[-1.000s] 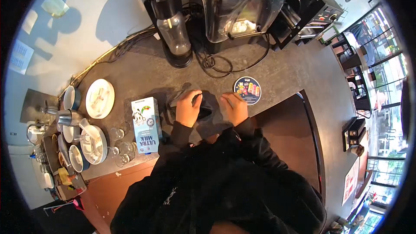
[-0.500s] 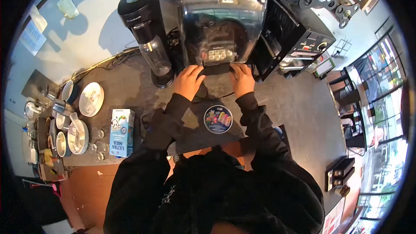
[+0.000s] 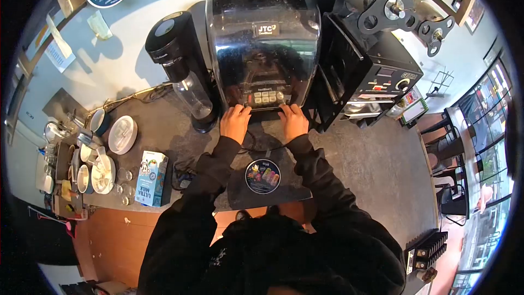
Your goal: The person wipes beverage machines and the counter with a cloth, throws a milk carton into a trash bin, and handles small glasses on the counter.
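In front of me on the counter stands a JTC blender with a dark see-through cover and a keypad low on its front. My left hand is at the left of its lower front edge, fingers bent against it. My right hand does the same at the right, fingers curled on the edge. The fingertips are partly hidden there. Between my forearms, a round sticker with colourful drinks pictures lies on a dark mat at the counter's near edge.
Left of the blender stands a black soda maker with a clear bottle. A blue milk carton, a white-lidded tub and several bowls are farther left. A black machine with a knob stands at right, a black rack at lower right.
The view has tilted up, so the counter and blender sit lower in the picture and more of the wall shows. Both hands stay at the blender's lower front edge.
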A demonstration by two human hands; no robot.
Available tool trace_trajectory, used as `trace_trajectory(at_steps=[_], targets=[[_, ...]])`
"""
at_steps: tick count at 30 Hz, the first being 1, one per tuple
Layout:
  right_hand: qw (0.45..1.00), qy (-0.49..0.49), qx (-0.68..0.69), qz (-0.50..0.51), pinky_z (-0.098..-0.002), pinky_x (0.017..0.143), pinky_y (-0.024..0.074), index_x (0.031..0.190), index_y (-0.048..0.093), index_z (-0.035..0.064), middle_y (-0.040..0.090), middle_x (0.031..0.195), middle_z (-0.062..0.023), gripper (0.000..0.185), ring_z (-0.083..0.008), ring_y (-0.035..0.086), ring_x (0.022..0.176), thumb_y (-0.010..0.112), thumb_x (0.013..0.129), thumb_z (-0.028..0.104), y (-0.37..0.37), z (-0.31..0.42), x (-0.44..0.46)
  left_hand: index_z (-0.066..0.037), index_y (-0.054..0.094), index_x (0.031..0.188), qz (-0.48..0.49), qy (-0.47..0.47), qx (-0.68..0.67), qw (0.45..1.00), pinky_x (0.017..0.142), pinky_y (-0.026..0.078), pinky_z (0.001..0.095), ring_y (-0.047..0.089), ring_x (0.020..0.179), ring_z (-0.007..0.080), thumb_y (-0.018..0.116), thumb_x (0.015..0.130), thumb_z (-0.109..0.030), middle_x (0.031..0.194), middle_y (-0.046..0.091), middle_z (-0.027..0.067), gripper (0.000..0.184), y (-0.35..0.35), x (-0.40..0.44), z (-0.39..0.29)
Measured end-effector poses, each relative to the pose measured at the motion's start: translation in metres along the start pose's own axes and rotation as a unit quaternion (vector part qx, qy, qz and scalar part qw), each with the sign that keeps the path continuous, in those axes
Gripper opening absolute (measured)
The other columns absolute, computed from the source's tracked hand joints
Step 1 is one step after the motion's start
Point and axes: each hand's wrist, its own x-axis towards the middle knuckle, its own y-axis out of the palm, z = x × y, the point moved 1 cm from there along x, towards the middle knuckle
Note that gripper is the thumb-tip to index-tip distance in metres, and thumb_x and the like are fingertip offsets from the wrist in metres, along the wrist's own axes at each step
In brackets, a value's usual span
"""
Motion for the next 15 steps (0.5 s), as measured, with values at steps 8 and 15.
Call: trace_trajectory(at_steps=[8, 15], targets=[[0.998, -0.008, 0.055, 0.011, -0.0382, 0.065, 0.0468, 0.099, 0.063, 0.0063, 0.053, 0.081, -0.012, 0.023, -0.0322, 0.058, 0.077, 0.067, 0.077, 0.012, -0.045, 0.018, 0.002, -0.009, 0.062, 0.108, -0.016, 0.027, -0.016, 0.999, 0.076, 0.043, 0.0377, 0.054, 0.088, 0.0252, 0.067, 0.08, -0.015, 0.098, 0.057, 0.0057, 0.029, -0.037, -0.008, -0.014], [0.997, -0.039, 0.06, 0.041, -0.0372, 0.063, 0.046, 0.098, 0.063, 0.0048, 0.052, 0.081, -0.0115, 0.023, -0.0313, 0.057, 0.072, 0.067, 0.076, 0.008, -0.103, 0.044, 0.023, -0.009, 0.067, 0.102, -0.122, 0.109, 0.017, 0.986, 0.084, 0.042, 0.0394, 0.052, 0.101, 0.0271, 0.075, 0.071, -0.011, 0.114, 0.057, 0.0051, 0.031, -0.082, -0.019, -0.008]])
